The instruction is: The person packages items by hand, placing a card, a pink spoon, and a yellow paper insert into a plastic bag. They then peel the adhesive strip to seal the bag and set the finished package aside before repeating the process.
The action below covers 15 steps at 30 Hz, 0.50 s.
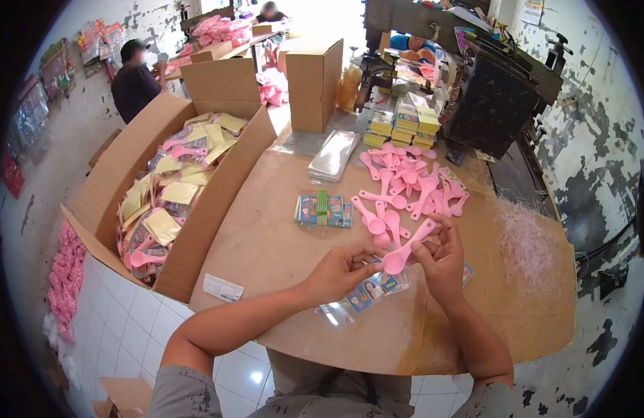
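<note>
A pink spoon is held over the table, its bowl toward the left. The fingers of my right hand are closed on its handle. My left hand is pinched at the edge of a clear plastic bag, close beside the spoon's bowl. A blue printed card lies in or under the bag; I cannot tell which. Beyond my hands lies a pile of pink spoons. Left of the pile is a stack of blue cards with a green band round it.
An open carton of packed bags and spoons stands left. Clear sleeves and yellow-edged card stacks lie at the table's back. Pink shreds lie right, near a dark machine. Several people sit farther back.
</note>
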Tool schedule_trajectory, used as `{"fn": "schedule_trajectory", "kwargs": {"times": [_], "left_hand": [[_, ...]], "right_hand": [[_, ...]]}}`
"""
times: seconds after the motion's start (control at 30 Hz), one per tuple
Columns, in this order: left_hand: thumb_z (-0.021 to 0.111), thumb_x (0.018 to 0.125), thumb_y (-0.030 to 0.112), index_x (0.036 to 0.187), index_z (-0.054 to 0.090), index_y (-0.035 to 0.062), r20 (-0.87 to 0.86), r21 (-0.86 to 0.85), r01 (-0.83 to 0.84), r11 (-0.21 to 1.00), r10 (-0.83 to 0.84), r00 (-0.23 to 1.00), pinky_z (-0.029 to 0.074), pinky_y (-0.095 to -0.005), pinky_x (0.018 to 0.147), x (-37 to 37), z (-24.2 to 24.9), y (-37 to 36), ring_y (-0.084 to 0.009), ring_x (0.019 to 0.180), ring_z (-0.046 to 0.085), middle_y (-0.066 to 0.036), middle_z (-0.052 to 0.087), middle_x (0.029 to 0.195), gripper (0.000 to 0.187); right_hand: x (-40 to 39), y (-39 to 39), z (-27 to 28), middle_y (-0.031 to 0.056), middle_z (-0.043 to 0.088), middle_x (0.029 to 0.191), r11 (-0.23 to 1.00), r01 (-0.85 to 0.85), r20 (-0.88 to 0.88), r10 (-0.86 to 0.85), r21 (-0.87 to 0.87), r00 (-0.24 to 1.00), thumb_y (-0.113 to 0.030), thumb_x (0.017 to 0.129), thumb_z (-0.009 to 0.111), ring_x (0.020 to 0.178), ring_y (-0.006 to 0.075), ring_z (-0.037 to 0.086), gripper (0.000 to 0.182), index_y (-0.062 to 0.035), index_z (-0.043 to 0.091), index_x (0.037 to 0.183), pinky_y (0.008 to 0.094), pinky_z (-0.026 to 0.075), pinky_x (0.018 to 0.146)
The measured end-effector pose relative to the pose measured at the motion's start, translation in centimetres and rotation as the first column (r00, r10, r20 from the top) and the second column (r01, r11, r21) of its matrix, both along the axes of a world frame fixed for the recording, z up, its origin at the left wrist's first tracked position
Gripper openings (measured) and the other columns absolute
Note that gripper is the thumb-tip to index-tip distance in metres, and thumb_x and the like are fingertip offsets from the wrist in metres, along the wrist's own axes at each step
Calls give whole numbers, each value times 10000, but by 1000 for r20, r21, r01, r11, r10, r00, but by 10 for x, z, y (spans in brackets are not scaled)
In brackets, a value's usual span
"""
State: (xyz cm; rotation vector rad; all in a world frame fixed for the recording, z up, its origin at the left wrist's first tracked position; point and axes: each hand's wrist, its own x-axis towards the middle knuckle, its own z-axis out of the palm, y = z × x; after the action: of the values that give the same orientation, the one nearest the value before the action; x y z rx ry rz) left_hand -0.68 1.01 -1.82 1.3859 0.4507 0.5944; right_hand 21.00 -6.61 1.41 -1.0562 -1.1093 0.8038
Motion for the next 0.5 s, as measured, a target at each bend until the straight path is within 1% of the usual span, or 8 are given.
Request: {"fn": "schedule_trajectory", "kwargs": {"times": [0.03, 0.13, 0.23, 0.27, 0.33, 0.43, 0.47, 0.5], "left_hand": [[644, 1051, 90, 1305, 622, -18, -12, 0, 0, 1000, 0, 1000, 541, -208, 754, 0, 3, 0, -58, 982, 686, -58, 738, 1102, 277], [645, 1051, 95, 1301, 628, -8, 64, -16, -31, 999, 32, 997, 519, -198, 707, 2, 2, -1, -38, 920, 680, -42, 749, 1069, 271], [646, 1052, 101, 1302, 629, -4, -6, -39, -4, 999, 4, 1000, 507, -194, 685, -1, 11, -3, -29, 902, 674, -37, 752, 1073, 272], [644, 1054, 107, 1298, 630, -13, -2, -40, 4, 999, -4, 1000, 520, -204, 712, -1, 8, -3, -38, 912, 674, -41, 749, 1069, 272], [641, 1059, 119, 1289, 630, -32, 8, -37, 13, 999, -13, 1000, 545, -225, 765, 1, 6, -3, -57, 932, 673, -50, 742, 1061, 274], [651, 1059, 143, 1275, 640, -29, -52, -71, -24, 997, 21, 998, 536, -219, 740, 0, 13, -4, -45, 914, 664, -39, 743, 1051, 277], [653, 1058, 149, 1272, 643, -28, -28, -78, -24, 997, 22, 999, 537, -219, 738, 1, 8, -2, -45, 910, 665, -38, 743, 1052, 278], [655, 1058, 156, 1269, 645, -27, -3, -87, -23, 996, 23, 1000, 537, -220, 736, 2, 4, -1, -45, 905, 665, -37, 743, 1052, 279]], "right_hand": [[2, 0, -2, 112, 508, 1250, 1000, 8, 3, -8, -1, 1000, 105, 933, 642, 950, 187, 723, 556, -7, 415, 1428, 296, 654, 767], [5, 1, 0, 113, 516, 1240, 1000, 21, 5, -21, -3, 1000, 98, 933, 649, 947, 191, 729, 561, -8, 413, 1431, 296, 653, 760], [4, -2, 1, 110, 514, 1238, 999, 4, -27, -5, -37, 1000, 94, 932, 657, 944, 190, 731, 569, -9, 411, 1435, 295, 651, 762], [4, -2, 1, 108, 513, 1240, 999, -7, -39, 5, -50, 999, 93, 932, 660, 942, 189, 731, 572, -10, 411, 1436, 295, 651, 765], [0, -3, -2, 107, 511, 1242, 1000, 4, -8, -4, 4, 1000, 93, 933, 661, 942, 190, 730, 574, -8, 408, 1438, 297, 647, 775], [-7, -5, -7, 109, 505, 1259, 999, 27, -14, -26, 43, 1000, 101, 933, 655, 960, 189, 727, 583, -9, 397, 1444, 295, 644, 777], [-9, -7, -8, 110, 502, 1267, 998, 38, -24, -37, 48, 999, 105, 934, 652, 969, 189, 726, 587, -11, 393, 1447, 294, 643, 776], [-14, -8, -10, 118, 514, 1275, 997, 42, -23, -40, 64, 999, 99, 944, 642, 993, 188, 718, 563, -9, 406, 1444, 295, 633, 808]]}}
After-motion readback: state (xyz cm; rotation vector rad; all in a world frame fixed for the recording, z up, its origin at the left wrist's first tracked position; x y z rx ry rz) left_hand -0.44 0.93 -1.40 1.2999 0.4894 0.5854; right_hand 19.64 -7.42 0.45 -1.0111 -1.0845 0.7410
